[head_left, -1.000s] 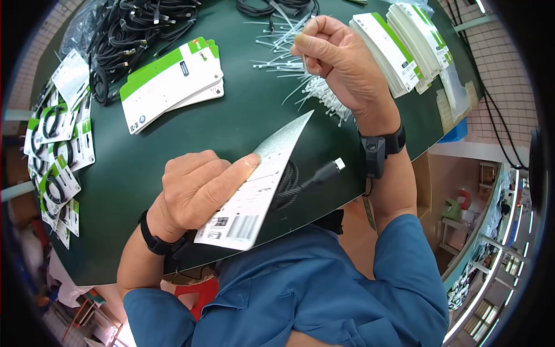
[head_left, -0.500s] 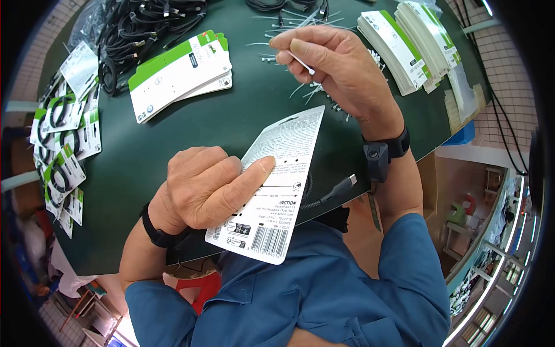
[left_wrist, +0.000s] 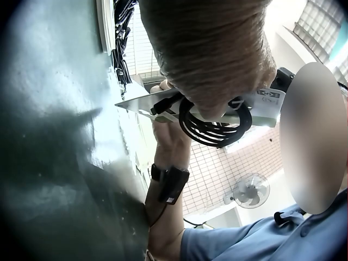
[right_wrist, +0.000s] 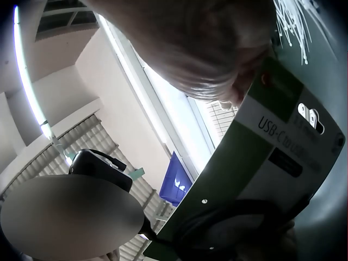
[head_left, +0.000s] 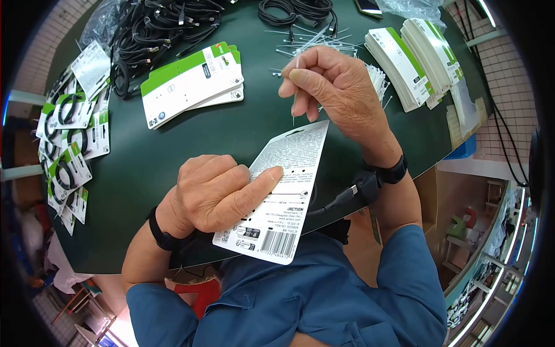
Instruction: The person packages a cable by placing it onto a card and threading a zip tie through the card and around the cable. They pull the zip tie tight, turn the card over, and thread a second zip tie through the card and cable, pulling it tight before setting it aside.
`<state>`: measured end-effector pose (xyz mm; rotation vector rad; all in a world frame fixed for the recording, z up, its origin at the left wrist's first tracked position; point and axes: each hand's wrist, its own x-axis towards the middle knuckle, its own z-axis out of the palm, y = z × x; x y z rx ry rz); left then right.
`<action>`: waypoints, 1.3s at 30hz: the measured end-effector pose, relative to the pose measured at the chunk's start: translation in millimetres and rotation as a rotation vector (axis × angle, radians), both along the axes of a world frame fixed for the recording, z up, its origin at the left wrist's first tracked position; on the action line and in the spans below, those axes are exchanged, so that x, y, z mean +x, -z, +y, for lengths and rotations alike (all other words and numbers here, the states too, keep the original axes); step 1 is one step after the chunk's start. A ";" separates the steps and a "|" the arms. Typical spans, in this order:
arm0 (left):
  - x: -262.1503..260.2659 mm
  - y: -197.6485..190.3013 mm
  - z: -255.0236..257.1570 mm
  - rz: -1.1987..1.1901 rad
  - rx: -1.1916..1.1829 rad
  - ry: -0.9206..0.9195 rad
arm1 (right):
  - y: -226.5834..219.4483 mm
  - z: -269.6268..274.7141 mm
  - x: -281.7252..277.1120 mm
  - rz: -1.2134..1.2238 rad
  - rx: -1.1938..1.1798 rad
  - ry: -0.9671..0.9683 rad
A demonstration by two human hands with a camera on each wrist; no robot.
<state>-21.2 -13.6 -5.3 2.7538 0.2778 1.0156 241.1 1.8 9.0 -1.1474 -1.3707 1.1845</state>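
My left hand (head_left: 217, 194) grips a white printed card (head_left: 283, 173) with its thumb on the text side, barcode toward the lower edge. Against the card's other, green-and-white face (right_wrist: 239, 152) lies a coiled black cable (left_wrist: 217, 133), held by fingers of the left hand; one plug (head_left: 354, 189) sticks out beside the card. Above the card's top edge, my right hand (head_left: 347, 92) pinches a thin white cable tie (head_left: 298, 61) between thumb and forefinger. Loose white cable ties (head_left: 324, 40) lie behind the right hand, partly covered by it.
Green-and-white cards (head_left: 193, 87) lie at the back left, with more card stacks (head_left: 399, 66) at the right. Black cables (head_left: 167, 26) heap at the back. Carded cables (head_left: 72, 144) overlap along the table's left side.
The left hand has turned the card so its printed side faces up more. The right hand brought a cable tie away from the pile, and the tie has swung more upright in its fingers.
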 end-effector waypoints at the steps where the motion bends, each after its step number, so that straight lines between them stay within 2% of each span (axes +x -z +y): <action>1: -0.1 0.0 0.2 0.001 0.002 -0.002 | 0.1 -0.4 -0.6 -0.075 0.015 -0.011; 6: -0.5 3.6 1.9 -0.004 -0.022 -0.001 | 0.2 -3.9 -4.7 -0.301 0.076 -0.003; 8: -0.6 2.6 2.5 0.005 -0.034 0.000 | 0.7 -4.8 -4.6 -0.432 0.167 0.019; 12: -2.3 2.2 4.2 0.030 -0.039 0.004 | 8.9 -1.6 -5.8 -0.370 0.264 0.025; 14: -2.5 5.2 3.6 0.024 -0.010 0.017 | 13.3 2.1 -1.3 -0.456 0.542 -0.019; 15: -2.2 5.9 2.1 0.033 -0.045 0.010 | 11.2 -3.9 -2.5 -0.444 0.509 -0.033; 17: -1.2 5.3 3.6 0.031 0.047 0.032 | -2.7 -13.0 -8.6 -0.165 0.304 -0.089; 19: -2.2 7.9 -0.9 0.056 0.016 0.015 | -8.4 -24.6 -16.8 0.001 0.239 0.007; 21: -1.0 9.8 -1.1 0.009 0.086 0.036 | -22.0 -15.8 -9.9 0.136 0.042 -0.157; 22: -1.8 8.4 -3.7 0.025 0.088 0.025 | -9.3 -15.8 -12.0 0.149 0.030 -0.156; 24: -0.6 8.9 -6.3 0.028 0.087 0.026 | 18.0 -16.7 -19.0 0.374 0.346 -0.152; 27: -1.7 7.3 -8.4 0.036 0.090 0.025 | 8.9 -26.8 -21.1 0.364 0.235 -0.132; 33: -2.2 6.3 -9.9 0.049 0.076 0.030 | 0.7 -24.6 -25.7 0.401 0.210 -0.219; 37: -2.6 6.6 -9.3 0.050 0.065 0.037 | 11.8 -27.2 -28.0 0.406 0.273 -0.196; 39: -1.3 7.7 -9.2 0.038 0.065 0.036 | 1.3 -26.5 -25.8 0.423 0.159 -0.260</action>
